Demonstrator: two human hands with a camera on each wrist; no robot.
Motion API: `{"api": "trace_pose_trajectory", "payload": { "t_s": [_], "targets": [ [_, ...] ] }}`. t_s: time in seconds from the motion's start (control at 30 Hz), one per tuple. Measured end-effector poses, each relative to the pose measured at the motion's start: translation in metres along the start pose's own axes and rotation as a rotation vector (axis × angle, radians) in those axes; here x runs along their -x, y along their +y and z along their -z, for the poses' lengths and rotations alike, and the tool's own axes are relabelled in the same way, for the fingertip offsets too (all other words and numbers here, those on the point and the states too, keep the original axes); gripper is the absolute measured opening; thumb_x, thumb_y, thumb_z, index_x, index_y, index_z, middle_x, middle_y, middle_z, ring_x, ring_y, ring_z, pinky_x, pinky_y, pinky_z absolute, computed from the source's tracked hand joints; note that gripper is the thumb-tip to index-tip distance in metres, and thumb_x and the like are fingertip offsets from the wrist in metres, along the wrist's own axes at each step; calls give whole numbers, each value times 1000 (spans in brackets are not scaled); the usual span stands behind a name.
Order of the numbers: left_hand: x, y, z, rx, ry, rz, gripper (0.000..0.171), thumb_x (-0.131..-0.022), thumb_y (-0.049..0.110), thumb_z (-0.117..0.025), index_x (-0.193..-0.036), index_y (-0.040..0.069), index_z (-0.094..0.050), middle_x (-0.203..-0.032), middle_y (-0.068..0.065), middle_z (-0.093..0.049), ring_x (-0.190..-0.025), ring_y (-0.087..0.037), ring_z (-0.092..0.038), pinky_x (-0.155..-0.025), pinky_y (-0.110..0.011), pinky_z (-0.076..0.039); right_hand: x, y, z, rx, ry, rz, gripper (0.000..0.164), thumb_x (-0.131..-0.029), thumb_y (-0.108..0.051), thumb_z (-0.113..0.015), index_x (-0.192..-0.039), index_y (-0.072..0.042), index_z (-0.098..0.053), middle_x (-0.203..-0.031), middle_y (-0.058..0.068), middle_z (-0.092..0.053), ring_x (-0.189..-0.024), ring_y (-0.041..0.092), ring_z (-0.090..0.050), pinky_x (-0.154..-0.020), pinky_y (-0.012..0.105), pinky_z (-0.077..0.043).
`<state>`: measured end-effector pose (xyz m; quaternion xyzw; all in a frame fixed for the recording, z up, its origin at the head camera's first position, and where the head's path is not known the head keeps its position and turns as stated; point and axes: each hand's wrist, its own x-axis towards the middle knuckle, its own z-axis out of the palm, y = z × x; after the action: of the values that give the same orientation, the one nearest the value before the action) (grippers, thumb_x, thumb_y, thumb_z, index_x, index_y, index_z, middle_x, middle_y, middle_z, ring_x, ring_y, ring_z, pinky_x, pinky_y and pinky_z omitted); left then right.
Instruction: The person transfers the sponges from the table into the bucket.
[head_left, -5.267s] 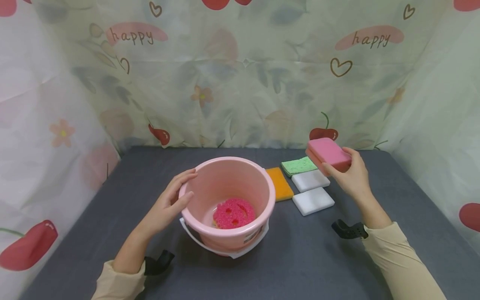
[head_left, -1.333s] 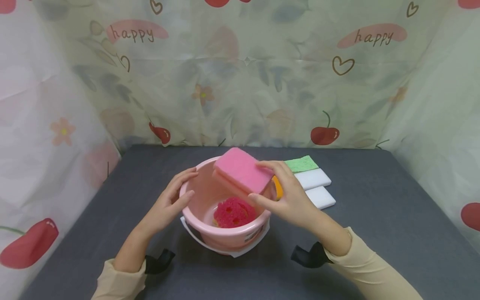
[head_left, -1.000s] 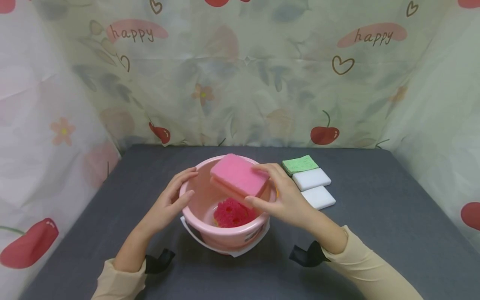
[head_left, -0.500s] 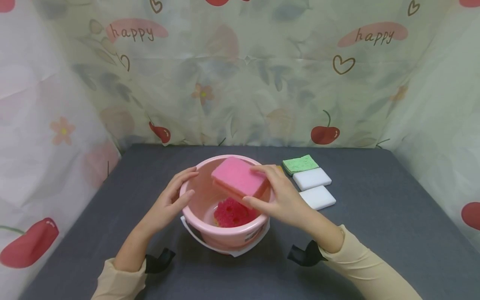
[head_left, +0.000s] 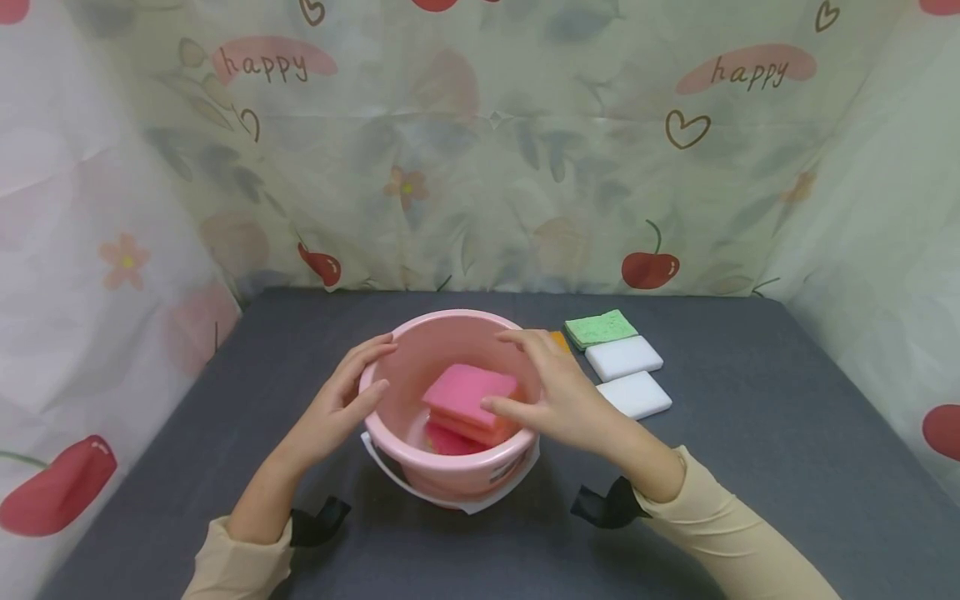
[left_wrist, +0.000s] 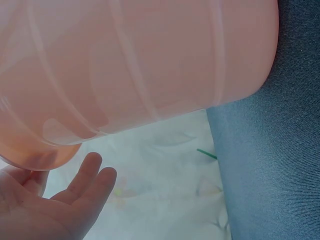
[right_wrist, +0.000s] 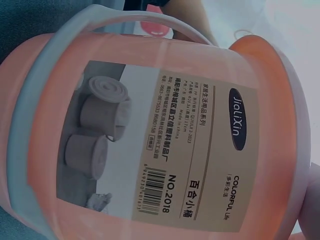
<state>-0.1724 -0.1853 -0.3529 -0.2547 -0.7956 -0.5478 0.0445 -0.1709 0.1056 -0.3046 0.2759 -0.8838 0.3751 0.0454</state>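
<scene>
grasping nothing, the right hand (head_left: 562,387) hangs over a pink-and-orange rectangular sponge (head_left: 468,398) inside the round pink plastic bucket (head_left: 450,473); the left hand (head_left: 337,408) grips its rim.

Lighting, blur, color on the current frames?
Head: soft, even light, faint shadow below the bucket; left wrist: hazy, left hand slightly soft, tabletop bluish; right wrist: label sharp, larger print readable, bucket more orange than in the head view, background pale.

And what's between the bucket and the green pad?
An orange pad, partly hidden behind the right hand; the head view shows it.
</scene>
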Motion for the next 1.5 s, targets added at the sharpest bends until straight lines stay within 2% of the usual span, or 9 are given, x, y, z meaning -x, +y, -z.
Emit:
{"api": "trace_pose_trajectory", "payload": {
  "t_s": [0.07,0.17,0.63,0.8,1.0,1.17,1.33,1.5],
  "targets": [
    [0,0,0,-3,-1,7,47,-92,6,-50,-138,8,-39,-151,-8,-27,-136,-22,-27,-96,-7,-37,0,0,0,-5,-15,-15,69,-77,-35,-74,-134,-13,-42,-135,5,-44,-124,26,-42,-94,47,-47],
    [0,0,0,-6,-2,13,48,-92,6,-50,-139,9,-39,-151,-8,-26,-136,-27,-26,-95,-8,-38,1,0,1,-13,-16,-14,66,-78,-34,-73,-134,-13,-43,-135,4,-44,-124,27,-42,-94,47,-48],
    [0,1,0,3,-5,8,47,-92,6,-49,-139,8,-39,-151,-9,-26,-136,-27,-26,-95,-8,-38,4,6,7,-37,82,118,47,-81,-19,-71,-123,-9,-55,-122,8,-57,-113,24,-52,-90,42,-50],
    [0,1,0,1,-5,14,48,-92,6,-49,-139,7,-39,-151,-9,-26,-137,-28,-26,-95,-8,-38,3,13,12,-44,113,124,43,-82,-17,-70,-122,-8,-56,-119,8,-58,-111,21,-53,-94,44,-48],
    [0,2,0,0,-5,16,47,-92,5,-49,-138,8,-39,-151,-9,-26,-136,-28,-26,-96,-7,-37,0,25,21,-45,177,93,41,-83,-15,-69,-121,-5,-56,-119,10,-59,-110,24,-53,-99,47,-44],
    [0,1,0,4,-5,9,47,-92,6,-49,-138,7,-39,-151,-9,-26,-136,-27,-26,-96,-7,-37,-4,43,27,-79,228,44,38,-87,-11,-64,-122,-1,-54,-122,14,-58,-113,28,-53,-101,49,-42],
    [0,1,0,1,-2,10,47,-93,8,-49,-138,7,-39,-151,-8,-26,-136,-26,-26,-96,-7,-37,-8,65,27,-82,240,-34,38,-90,-16,-60,-124,-2,-51,-124,16,-55,-114,32,-52,-102,50,-41],
    [0,1,0,-2,-2,13,47,-93,8,-49,-138,8,-39,-151,-8,-26,-136,-26,-25,-96,-7,-36,-12,82,24,-54,244,-76,40,-89,-18,-61,-124,0,-51,-124,19,-55,-112,36,-53,-100,51,-41]
  ]
}}
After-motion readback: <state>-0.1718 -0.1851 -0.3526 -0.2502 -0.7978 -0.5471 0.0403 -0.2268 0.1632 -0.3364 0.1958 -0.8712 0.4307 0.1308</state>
